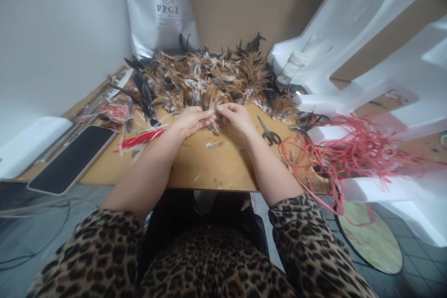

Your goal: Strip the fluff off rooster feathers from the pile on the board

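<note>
Over the near edge of a wide heap of brown, white and black feathers [199,72], both hands meet almost fingertip to fingertip. My left hand [193,120] is closed, its thumb and fingers pinching a small bunch of brown feathers [212,98]. Pale, wispy ends of this bunch stick out below the fingers. Close by on the right, my right hand [237,118] pinches with thumb and forefinger at the same bunch; what exactly lies between those fingertips is too small to make out. Black-handled scissors [268,132] lie just right of my right hand.
A phone [75,158] and a white box [33,142] lie at the left, near red ribbon strips [143,139]. Tangled pink-red strings [349,153] and white foam pieces [370,188] crowd the right. A white printed bag [160,23] stands behind the feathers.
</note>
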### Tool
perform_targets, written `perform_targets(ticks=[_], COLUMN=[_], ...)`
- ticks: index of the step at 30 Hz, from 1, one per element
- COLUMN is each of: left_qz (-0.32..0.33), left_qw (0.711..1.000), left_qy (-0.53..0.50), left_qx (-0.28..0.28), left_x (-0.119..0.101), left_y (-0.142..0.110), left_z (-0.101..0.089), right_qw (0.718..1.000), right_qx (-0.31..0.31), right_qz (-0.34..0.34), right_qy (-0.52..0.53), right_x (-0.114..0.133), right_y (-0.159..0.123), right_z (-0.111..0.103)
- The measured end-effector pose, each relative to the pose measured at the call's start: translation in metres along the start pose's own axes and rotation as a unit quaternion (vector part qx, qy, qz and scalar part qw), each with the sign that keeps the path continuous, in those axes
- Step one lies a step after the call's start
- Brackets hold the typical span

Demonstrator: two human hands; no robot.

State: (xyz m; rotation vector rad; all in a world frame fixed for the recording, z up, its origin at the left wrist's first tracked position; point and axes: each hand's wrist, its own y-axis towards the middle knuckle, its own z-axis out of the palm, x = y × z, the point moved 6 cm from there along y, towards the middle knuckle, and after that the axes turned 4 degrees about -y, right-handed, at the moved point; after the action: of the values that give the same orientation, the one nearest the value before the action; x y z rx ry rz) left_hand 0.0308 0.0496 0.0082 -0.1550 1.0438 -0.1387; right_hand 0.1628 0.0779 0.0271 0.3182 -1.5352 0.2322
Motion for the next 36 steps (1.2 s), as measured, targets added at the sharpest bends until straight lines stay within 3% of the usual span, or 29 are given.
perform_targets(ticks=[6, 8, 12, 15, 18, 20, 25, 28, 31, 34, 36], left_qz=[0.021, 0.026, 0.027, 0.027, 0.036, 0.033, 0.002, 0.0, 0.017, 0.047, 0.067], left_qw=[0.997, 0.997, 0.997, 0.999, 0.999, 0.999, 0.997, 0.997, 0.999, 0.999, 0.996], left_qy=[-0.067, -0.073, -0.068, -0.042, -0.003, 0.031, 0.079, 0.075, 0.043, -0.009, -0.04], left_qx=[-0.02, -0.022, -0.01, -0.007, -0.02, -0.018, 0.001, 0.006, -0.005, -0.025, -0.037], left_x=[-0.013, -0.016, -0.016, -0.014, -0.014, -0.013, -0.005, -0.002, -0.004, -0.009, -0.012], left_y=[-0.003, -0.003, -0.002, -0.001, -0.001, -0.001, -0.003, -0.003, 0.0, 0.004, 0.005], left_z=[-0.001, 0.0, -0.001, -0.004, -0.007, -0.008, -0.004, -0.002, -0.003, -0.005, -0.006], right_qw=[0.983, 0.977, 0.989, 0.998, 0.991, 0.972, 0.888, 0.883, 0.893, 0.915, 0.943], right_qx=[0.162, 0.188, 0.117, 0.063, 0.052, 0.047, 0.017, -0.005, -0.084, -0.172, -0.178], right_qz=[0.067, 0.088, 0.084, 0.027, -0.044, -0.105, -0.24, -0.257, -0.265, -0.233, -0.184], right_qy=[0.045, 0.054, 0.041, -0.018, -0.114, -0.206, -0.392, -0.394, -0.353, -0.28, -0.214], right_x=[0.001, -0.002, -0.006, -0.002, 0.006, 0.014, 0.031, 0.033, 0.035, 0.033, 0.028], right_y=[-0.009, -0.011, -0.006, -0.003, -0.002, -0.003, -0.011, -0.013, -0.012, -0.009, -0.006], right_z=[0.013, 0.019, 0.014, 0.004, -0.002, -0.004, 0.001, 0.003, -0.005, -0.019, -0.023])
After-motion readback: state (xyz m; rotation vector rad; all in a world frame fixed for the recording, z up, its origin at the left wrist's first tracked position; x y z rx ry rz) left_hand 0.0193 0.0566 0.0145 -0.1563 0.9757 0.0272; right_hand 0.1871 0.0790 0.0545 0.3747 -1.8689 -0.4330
